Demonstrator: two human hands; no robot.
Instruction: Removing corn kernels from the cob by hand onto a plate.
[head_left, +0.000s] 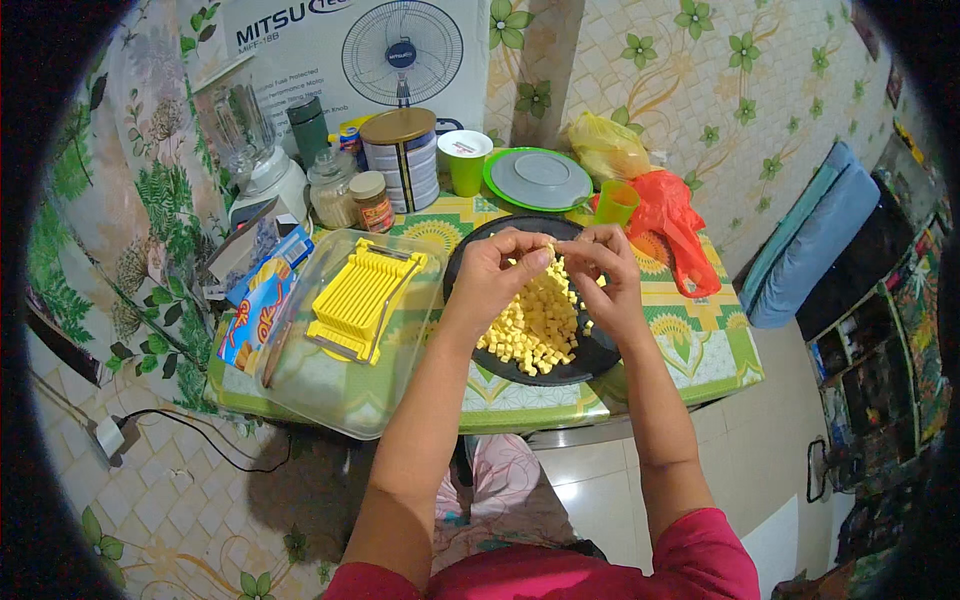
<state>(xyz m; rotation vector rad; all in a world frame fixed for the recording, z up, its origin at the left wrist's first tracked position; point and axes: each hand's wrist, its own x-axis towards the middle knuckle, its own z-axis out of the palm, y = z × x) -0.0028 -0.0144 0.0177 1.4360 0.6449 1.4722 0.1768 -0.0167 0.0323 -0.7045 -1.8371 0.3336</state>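
Observation:
Above a black round plate (604, 367), my left hand (491, 274) and my right hand (611, 281) meet at the fingertips. Between them they pinch a small pale-yellow piece (551, 249), partly hidden by the fingers. A heap of small yellow cubes (536, 334) covers the plate's middle, and a few cubes lie apart near its right side. To the left of my hands, a yellow slicer with wires in a metal frame (365, 301) rests on a clear plastic lid or tray (360, 405). A knife (279, 349) seems to lie along its left edge.
Behind stand a blender (266, 176), glass jar (332, 191), brown-filled jar (371, 202), large can (401, 161), lidded green cup (466, 165), grey-green plate (538, 178), green cup (617, 202) and red plastic bag (667, 217). A blue snack box (266, 300) lies left.

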